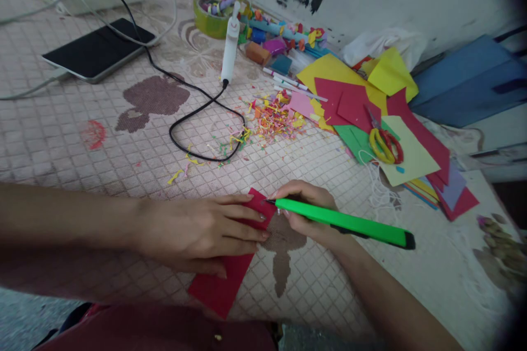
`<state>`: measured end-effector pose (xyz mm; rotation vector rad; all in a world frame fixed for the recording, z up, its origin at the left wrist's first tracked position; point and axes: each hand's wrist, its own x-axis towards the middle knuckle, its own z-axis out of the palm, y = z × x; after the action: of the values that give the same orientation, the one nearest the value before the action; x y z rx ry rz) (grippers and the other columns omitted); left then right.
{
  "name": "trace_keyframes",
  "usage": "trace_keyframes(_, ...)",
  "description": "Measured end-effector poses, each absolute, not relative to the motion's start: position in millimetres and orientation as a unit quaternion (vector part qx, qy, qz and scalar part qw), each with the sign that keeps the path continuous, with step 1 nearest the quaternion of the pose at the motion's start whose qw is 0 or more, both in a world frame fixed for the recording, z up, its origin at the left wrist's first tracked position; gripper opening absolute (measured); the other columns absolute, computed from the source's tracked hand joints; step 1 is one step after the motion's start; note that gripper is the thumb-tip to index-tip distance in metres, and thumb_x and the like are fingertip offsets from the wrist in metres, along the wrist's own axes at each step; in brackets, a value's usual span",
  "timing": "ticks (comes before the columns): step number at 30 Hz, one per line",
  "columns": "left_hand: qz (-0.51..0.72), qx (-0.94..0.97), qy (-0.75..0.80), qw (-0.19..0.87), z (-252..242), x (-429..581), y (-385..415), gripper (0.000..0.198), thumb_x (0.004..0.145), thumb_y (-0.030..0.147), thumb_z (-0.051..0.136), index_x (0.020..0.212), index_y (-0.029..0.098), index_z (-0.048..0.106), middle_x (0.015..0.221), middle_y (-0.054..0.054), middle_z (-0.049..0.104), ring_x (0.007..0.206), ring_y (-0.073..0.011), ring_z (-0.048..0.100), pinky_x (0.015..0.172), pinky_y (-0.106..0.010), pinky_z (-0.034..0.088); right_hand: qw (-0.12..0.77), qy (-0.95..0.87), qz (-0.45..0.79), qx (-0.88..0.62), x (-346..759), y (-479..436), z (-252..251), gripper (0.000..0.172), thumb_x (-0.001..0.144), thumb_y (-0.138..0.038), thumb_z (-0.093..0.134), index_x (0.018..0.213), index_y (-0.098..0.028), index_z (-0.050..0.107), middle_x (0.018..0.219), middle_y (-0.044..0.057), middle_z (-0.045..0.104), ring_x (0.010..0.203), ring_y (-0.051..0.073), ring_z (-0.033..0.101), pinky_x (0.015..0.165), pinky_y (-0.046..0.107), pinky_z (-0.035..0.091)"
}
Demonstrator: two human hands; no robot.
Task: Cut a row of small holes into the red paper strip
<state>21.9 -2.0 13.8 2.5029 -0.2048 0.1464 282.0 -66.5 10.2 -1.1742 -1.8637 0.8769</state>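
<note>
The table (135,170) is covered by a pale quilted cloth with dark patches. With the red strip taken as the clock's centre and twelve at the far side, a pile of coloured paper (354,101) is spread at two o'clock, a flat blue thing (465,88) placed beyond it. At eleven, a black tablet (99,49) is laid, with a pale cable attached.

The left hand (201,230), reached in from nine o'clock, is opened flat, palm down, its fingers slightly parted; the red strip (226,285) is pressed by it against the cloth near the table's close edge. The right hand (313,194), its forearm brought in from four o'clock, is closed in a pen-like grip around a green cutter (346,219), whose tip is set at the strip's far right edge; whether the paper is pierced cannot be told.

At twelve, a white glue gun (230,52) is seen with its black cord looped. Yellow-and-red scissors (382,134) are rested on the pile. Small paper scraps (280,118) are heaped at one o'clock.
</note>
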Motion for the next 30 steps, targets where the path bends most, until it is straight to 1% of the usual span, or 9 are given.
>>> trace_keyframes(2, 0.045, 0.947, -0.079, 0.308, 14, 22, -2, 0.046, 0.104, 0.032, 0.057, 0.145, 0.010, 0.058, 0.155, -0.010, 0.053, 0.151, -0.0273, 0.041, 0.133, -0.042, 0.016, 0.383, -0.729, 0.337, -0.457, 281, -66, 11, 0.026, 0.080, -0.007, 0.060, 0.096, -0.024, 0.071, 0.085, -0.001, 0.078, 0.073, 0.013, 0.072, 0.063, 0.023, 0.056)
trace_keyframes(4, 0.038, 0.946, -0.075, 0.312, 14, 22, -2, 0.046, 0.104, 0.032, 0.058, 0.146, 0.013, 0.058, 0.155, -0.009, 0.053, 0.151, -0.0264, 0.041, 0.133, -0.041, 0.016, 0.382, -0.728, 0.338, -0.458, 281, -66, 11, 0.026, 0.080, -0.006, 0.060, 0.096, -0.024, 0.071, 0.085, -0.001, 0.078, 0.072, 0.012, 0.072, 0.062, 0.023, 0.055)
trace_keyframes(6, 0.042, 0.944, -0.070, 0.319, 15, 22, -2, 0.046, 0.102, 0.031, 0.060, 0.146, 0.016, 0.058, 0.154, -0.008, 0.054, 0.151, -0.0255, 0.042, 0.133, -0.041, 0.017, 0.374, -0.727, 0.343, -0.462, 282, -67, 11, 0.027, 0.080, -0.006, 0.061, 0.097, -0.024, 0.072, 0.086, -0.001, 0.078, 0.073, 0.013, 0.071, 0.063, 0.023, 0.055)
trace_keyframes(10, 0.061, 0.942, -0.070, 0.324, 15, 21, -1, 0.046, 0.101, 0.030, 0.062, 0.145, 0.017, 0.059, 0.152, -0.009, 0.057, 0.149, -0.0256, 0.045, 0.132, -0.041, 0.021, 0.353, -0.728, 0.346, -0.475, 283, -67, 12, 0.027, 0.081, -0.006, 0.062, 0.097, -0.025, 0.072, 0.087, -0.002, 0.078, 0.074, 0.014, 0.071, 0.065, 0.024, 0.055)
trace_keyframes(15, 0.057, 0.947, -0.079, 0.307, 15, 21, -1, 0.045, 0.102, 0.030, 0.059, 0.144, 0.011, 0.060, 0.153, -0.011, 0.056, 0.150, -0.0268, 0.044, 0.132, -0.041, 0.019, 0.328, -0.730, 0.377, -0.467, 287, -62, 16, 0.029, 0.080, -0.005, 0.062, 0.100, -0.025, 0.072, 0.088, -0.002, 0.077, 0.073, 0.013, 0.069, 0.064, 0.023, 0.053)
trace_keyframes(19, 0.081, 0.940, -0.075, 0.324, 14, 21, -1, 0.048, 0.101, 0.029, 0.063, 0.146, 0.015, 0.059, 0.151, -0.011, 0.058, 0.149, -0.0256, 0.046, 0.132, -0.040, 0.021, 0.312, -0.739, 0.404, -0.439, 290, -60, 18, 0.021, 0.085, -0.016, 0.065, 0.103, -0.024, 0.073, 0.087, 0.000, 0.076, 0.073, 0.014, 0.068, 0.064, 0.025, 0.052)
trace_keyframes(22, 0.082, 0.937, -0.072, 0.333, 14, 21, -1, 0.049, 0.100, 0.028, 0.064, 0.147, 0.017, 0.058, 0.150, -0.010, 0.059, 0.149, -0.0253, 0.046, 0.132, -0.041, 0.022, 0.337, -0.736, 0.401, -0.428, 292, -61, 15, 0.017, 0.086, -0.021, 0.067, 0.102, -0.024, 0.073, 0.089, 0.002, 0.076, 0.077, 0.016, 0.070, 0.067, 0.028, 0.054)
trace_keyframes(26, 0.068, 0.944, -0.077, 0.314, 13, 22, -1, 0.045, 0.103, 0.032, 0.059, 0.145, 0.015, 0.059, 0.152, -0.009, 0.057, 0.150, -0.0253, 0.044, 0.133, -0.041, 0.018, 0.376, -0.704, 0.394, -0.456, 293, -64, 8, 0.019, 0.084, -0.013, 0.066, 0.097, -0.025, 0.072, 0.084, -0.001, 0.075, 0.069, 0.014, 0.068, 0.060, 0.024, 0.053)
trace_keyframes(30, 0.066, 0.953, -0.088, 0.282, 13, 22, -2, 0.045, 0.106, 0.034, 0.053, 0.142, 0.008, 0.060, 0.154, -0.010, 0.055, 0.149, -0.0260, 0.044, 0.133, -0.038, 0.013, 0.368, -0.708, 0.401, -0.449, 293, -64, 7, 0.028, 0.081, -0.007, 0.064, 0.100, -0.026, 0.073, 0.090, -0.001, 0.076, 0.075, 0.014, 0.069, 0.064, 0.024, 0.053)
